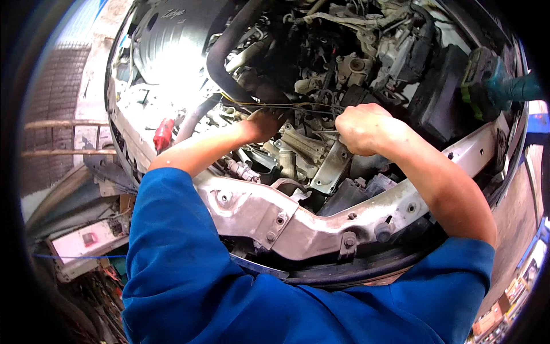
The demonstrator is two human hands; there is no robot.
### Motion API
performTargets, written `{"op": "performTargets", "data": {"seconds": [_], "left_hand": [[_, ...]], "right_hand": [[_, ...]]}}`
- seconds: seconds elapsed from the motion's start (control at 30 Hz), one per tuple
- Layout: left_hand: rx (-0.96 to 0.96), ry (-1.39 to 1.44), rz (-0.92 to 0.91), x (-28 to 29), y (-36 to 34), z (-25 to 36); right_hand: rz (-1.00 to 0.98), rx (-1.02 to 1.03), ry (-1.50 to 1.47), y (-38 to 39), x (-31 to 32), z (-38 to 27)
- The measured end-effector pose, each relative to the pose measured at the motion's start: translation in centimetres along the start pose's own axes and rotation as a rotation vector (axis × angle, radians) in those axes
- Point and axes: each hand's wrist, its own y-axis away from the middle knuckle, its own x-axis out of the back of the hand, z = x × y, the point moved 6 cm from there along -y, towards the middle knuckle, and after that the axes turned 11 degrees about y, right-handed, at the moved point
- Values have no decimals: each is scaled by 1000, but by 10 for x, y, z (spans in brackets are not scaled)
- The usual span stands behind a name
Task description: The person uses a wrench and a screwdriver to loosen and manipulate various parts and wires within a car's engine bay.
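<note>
My left hand [264,124] reaches down into the engine bay beside a thick black hose [220,60]. Its fingers are dark and mostly hidden among the engine parts. Closed in a fist, my right hand [362,129] sits a little farther right, above a metal bracket [333,167]. What lies inside that fist is hidden; a thin pale rod [323,132] ends close to it. A thin yellowish-and-dark wire [275,105] stretches across the bay from the hose, past my left hand, to near my right.
The car's pale front crossmember [312,232] lies between me and the engine. A red-handled tool [163,135] stands by my left forearm. A teal-and-black power tool [487,86] rests at the right side. Bright light falls on the grey engine cover [172,43].
</note>
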Motion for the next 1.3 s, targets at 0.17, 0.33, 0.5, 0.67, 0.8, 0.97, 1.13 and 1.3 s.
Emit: {"op": "performTargets", "data": {"seconds": [0.17, 0.33, 0.5, 0.67, 0.8, 0.97, 1.13, 1.3], "left_hand": [[-210, -248, 142, 14, 11, 17], [-260, -24, 402, 38, -7, 24], [28, -138, 224, 33, -71, -2], [140, -269, 426, 20, -113, -43], [174, -197, 252, 36, -132, -15], [190, -275, 93, 22, -102, -50], [147, -345, 155, 41, -94, -26], [174, -277, 152, 45, -74, -32]], "right_hand": [[-26, 7, -35, 5, 1, 3], [-44, -6, -46, 6, 1, 2], [-49, -22, -58, 5, -2, 6], [-29, 18, -87, 4, 4, -1], [-6, 5, -96, 7, -5, 8], [31, 22, -116, 10, 6, 1], [65, -31, -101, 14, 1, 12], [96, -45, -45, 8, 5, 10]]}}
